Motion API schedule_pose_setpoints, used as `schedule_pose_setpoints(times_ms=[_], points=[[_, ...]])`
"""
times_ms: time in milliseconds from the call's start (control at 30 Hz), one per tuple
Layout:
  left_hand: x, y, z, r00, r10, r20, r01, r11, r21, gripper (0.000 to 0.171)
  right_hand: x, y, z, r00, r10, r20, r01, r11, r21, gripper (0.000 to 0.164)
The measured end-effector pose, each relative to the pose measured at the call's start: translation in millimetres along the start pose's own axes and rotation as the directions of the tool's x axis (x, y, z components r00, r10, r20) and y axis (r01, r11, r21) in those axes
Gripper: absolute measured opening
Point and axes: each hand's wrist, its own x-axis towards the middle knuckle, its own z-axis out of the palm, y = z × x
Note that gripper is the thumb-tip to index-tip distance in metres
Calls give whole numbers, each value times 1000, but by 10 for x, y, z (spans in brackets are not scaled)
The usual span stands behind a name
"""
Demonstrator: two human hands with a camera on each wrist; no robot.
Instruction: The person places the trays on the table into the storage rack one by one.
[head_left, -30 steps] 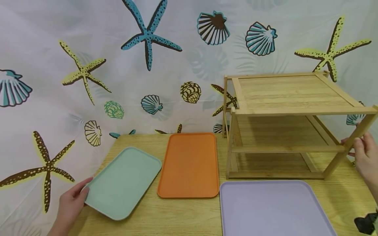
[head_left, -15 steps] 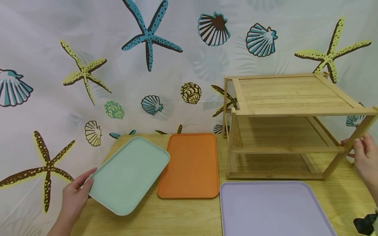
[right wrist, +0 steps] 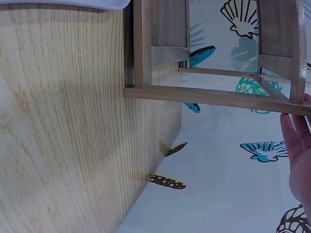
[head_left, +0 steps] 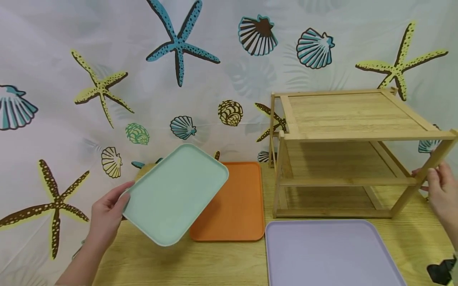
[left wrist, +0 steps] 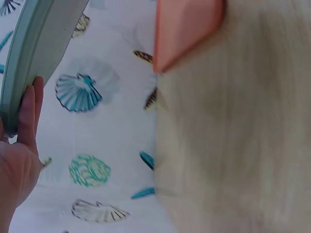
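My left hand (head_left: 107, 212) grips a mint-green rectangular tray (head_left: 175, 194) by its near left corner, thumb on the upper side. The tray hangs tilted above the table, overlapping the left part of an orange tray (head_left: 237, 202) in the head view. Fingers (left wrist: 29, 111) lie against its underside in the left wrist view. At the far right, my right hand (head_left: 441, 188) holds the slanted front leg of a three-tier wooden rack (head_left: 358, 135), fingertips behind the leg. The right wrist view has the same hand (right wrist: 299, 165) at the rack's leg (right wrist: 214, 96).
A lavender tray (head_left: 329, 254) lies flat in front of the rack. Behind everything hangs a white cloth (head_left: 214, 75) printed with shells and starfish. Wood-grain table (head_left: 214, 260) shows in front of the orange tray. A small black object (head_left: 440, 272) sits near the right forearm.
My left hand has raised the mint-green tray and carried it to the right, partly over the orange tray. The right hand and the rack stay where they were.
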Motion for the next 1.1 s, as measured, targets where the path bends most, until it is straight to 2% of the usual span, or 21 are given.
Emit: schedule_pose_setpoints(times_ms=[133,233,400,600,700,867,967,1100], points=[[29,220,191,1000,11,-10,-11,999,-51,31,-6,2,-4,1000,10,10,-10,1000,-13,47],[52,379,329,1000,-2,-24,-1,992,-126,30,-13,6,-7,1000,8,9,-8,1000,-22,47],[106,624,571,1000,-15,8,17,962,-273,28,-15,4,-7,1000,9,-6,-9,1000,-16,47],[176,901,919,998,19,62,5,932,-362,27,-1,-7,-26,999,45,8,-44,996,-72,48],[216,1010,1113,996,43,79,-12,935,-355,27,7,-15,-25,998,58,15,-56,992,-114,48],[268,1138,1464,993,38,113,-5,961,-276,28,11,-29,-11,998,66,8,-64,989,-132,47],[299,1179,1655,988,34,151,6,966,-260,29,7,-39,-10,997,81,5,-80,988,-132,46],[364,1199,1904,984,32,177,20,959,-283,30,2,-39,-18,995,101,9,-99,984,-147,46]])
